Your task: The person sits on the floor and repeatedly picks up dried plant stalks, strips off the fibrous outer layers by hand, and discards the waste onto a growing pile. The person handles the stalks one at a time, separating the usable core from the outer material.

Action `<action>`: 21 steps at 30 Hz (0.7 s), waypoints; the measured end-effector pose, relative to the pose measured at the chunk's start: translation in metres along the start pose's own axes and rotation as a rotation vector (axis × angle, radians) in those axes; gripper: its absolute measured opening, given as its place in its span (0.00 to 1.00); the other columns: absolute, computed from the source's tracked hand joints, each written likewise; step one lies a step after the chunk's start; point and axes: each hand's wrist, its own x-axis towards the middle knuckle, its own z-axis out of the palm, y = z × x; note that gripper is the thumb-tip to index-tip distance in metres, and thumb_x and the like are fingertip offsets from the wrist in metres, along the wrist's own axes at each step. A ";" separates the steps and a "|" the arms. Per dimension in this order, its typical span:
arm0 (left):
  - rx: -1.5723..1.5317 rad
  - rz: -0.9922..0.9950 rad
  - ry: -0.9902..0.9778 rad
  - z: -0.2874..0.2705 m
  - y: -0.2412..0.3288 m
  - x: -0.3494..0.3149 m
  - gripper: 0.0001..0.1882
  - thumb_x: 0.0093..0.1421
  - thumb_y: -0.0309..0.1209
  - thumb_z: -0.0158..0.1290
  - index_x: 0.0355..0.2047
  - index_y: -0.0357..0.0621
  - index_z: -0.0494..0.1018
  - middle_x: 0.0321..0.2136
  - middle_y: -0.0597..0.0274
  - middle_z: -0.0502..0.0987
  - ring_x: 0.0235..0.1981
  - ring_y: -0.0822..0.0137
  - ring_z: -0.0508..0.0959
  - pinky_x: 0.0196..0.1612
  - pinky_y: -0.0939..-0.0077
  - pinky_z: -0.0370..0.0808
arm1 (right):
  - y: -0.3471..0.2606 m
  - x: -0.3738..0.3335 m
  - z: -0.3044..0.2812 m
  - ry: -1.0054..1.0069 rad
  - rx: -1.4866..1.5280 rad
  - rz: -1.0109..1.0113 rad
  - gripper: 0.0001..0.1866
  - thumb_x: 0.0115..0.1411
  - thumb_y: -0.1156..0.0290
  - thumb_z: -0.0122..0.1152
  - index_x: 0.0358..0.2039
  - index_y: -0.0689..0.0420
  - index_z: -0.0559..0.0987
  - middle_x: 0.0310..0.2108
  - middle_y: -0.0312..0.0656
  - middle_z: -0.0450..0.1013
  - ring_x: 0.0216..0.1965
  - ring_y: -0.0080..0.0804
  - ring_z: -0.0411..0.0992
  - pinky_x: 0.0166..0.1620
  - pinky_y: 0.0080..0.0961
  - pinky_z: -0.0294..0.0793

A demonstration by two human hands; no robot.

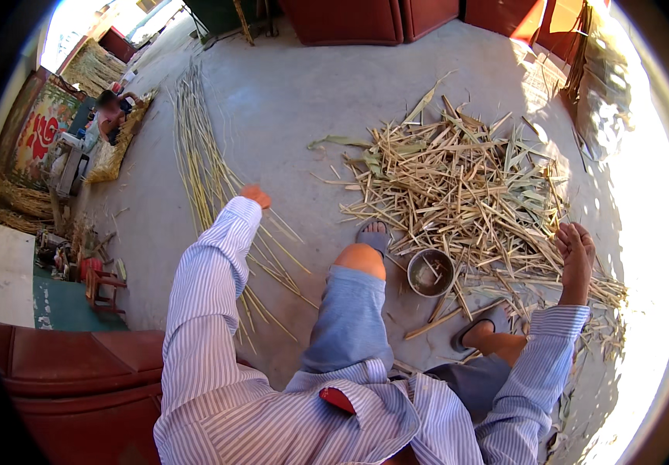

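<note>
My left hand (257,195) is stretched out over a spread of long, thin green-yellow reed stalks (204,147) lying on the floor. Its fingers are mostly hidden, so whether it grips a stalk cannot be made out. My right hand (575,244) is raised at the right edge of a big heap of dry split stalks and leaf sheaths (458,178). The fingers of this hand are bent in and close together; anything between them is too small to see. A round metal bowl (431,272) stands between my feet, with a few small pale bits inside.
Red upholstered seats line the far side (342,19) and the near left (79,380). Another person (110,116) sits at the far left beside straw bundles. A small wooden stool (104,291) stands at the left. Strong sunlight falls on the floor at the right.
</note>
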 end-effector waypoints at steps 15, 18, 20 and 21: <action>-0.430 -0.145 0.149 0.007 0.096 -0.031 0.17 0.51 0.36 0.60 0.41 0.43 0.76 0.33 0.50 0.79 0.39 0.51 0.79 0.41 0.59 0.75 | 0.075 -0.049 -0.214 0.592 0.361 0.073 0.11 0.62 0.74 0.55 0.44 0.64 0.71 0.37 0.46 0.77 0.35 0.29 0.78 0.36 0.20 0.79; -0.490 -0.089 0.572 -0.161 0.150 -0.029 0.12 0.55 0.30 0.58 0.38 0.40 0.76 0.32 0.53 0.79 0.36 0.53 0.79 0.39 0.63 0.75 | 0.164 -0.061 -0.213 0.624 0.218 0.289 0.14 0.60 0.73 0.54 0.46 0.63 0.71 0.36 0.45 0.77 0.32 0.30 0.78 0.32 0.21 0.79; -0.546 0.037 0.843 -0.239 0.202 -0.029 0.10 0.56 0.28 0.57 0.38 0.39 0.75 0.32 0.54 0.79 0.33 0.55 0.78 0.38 0.64 0.74 | 0.213 -0.063 -0.197 0.524 0.047 0.401 0.14 0.58 0.72 0.55 0.44 0.64 0.74 0.34 0.43 0.77 0.30 0.29 0.77 0.29 0.22 0.77; -0.551 0.118 0.893 -0.271 0.225 -0.028 0.10 0.56 0.29 0.58 0.38 0.39 0.75 0.32 0.55 0.79 0.33 0.55 0.78 0.37 0.64 0.74 | 0.240 -0.062 -0.189 0.450 -0.022 0.449 0.13 0.56 0.72 0.56 0.40 0.64 0.77 0.32 0.42 0.77 0.29 0.28 0.77 0.28 0.22 0.76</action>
